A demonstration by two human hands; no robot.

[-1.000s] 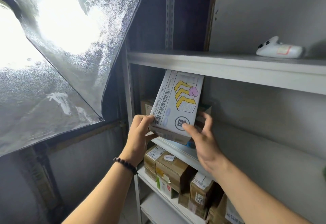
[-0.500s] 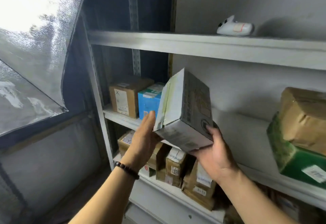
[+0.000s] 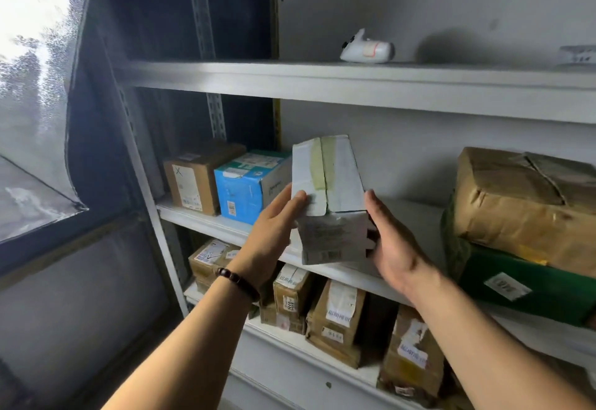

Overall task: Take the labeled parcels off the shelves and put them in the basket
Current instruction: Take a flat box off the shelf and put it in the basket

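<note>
Head view: a grey metal shelving unit (image 3: 322,84) fills the frame. At the right end of its middle shelf a bulky parcel in brown paper (image 3: 522,203) lies on a green box (image 3: 522,284). At the left end a blue box (image 3: 245,184) stands touching a brown carton (image 3: 193,180).

The white carton (image 3: 332,203) is held upright and slightly tilted in the air, in front of the middle shelf's front edge. Whether its base touches that edge I cannot tell. It looks like thin, stiff card, likely light for its size. Its faces are smooth enough to slide under a weak squeeze, and its walls could dent under a hard one. The sound hold is on the two opposite side faces, low down, or with one palm under the base. It is tall and narrow, with yellowish tape along the seam of its upper face and a grey printed label with a barcode on its lower near face.

The left grip (image 3: 271,235) presses flat, fingers straight, on the carton's left face. The right grip (image 3: 393,242) wraps the right face, thumb forward. No basket is in sight.

Labelled brown parcels (image 3: 335,316) crowd the lower shelf. A small white item (image 3: 367,50) lies on the top shelf.
</note>
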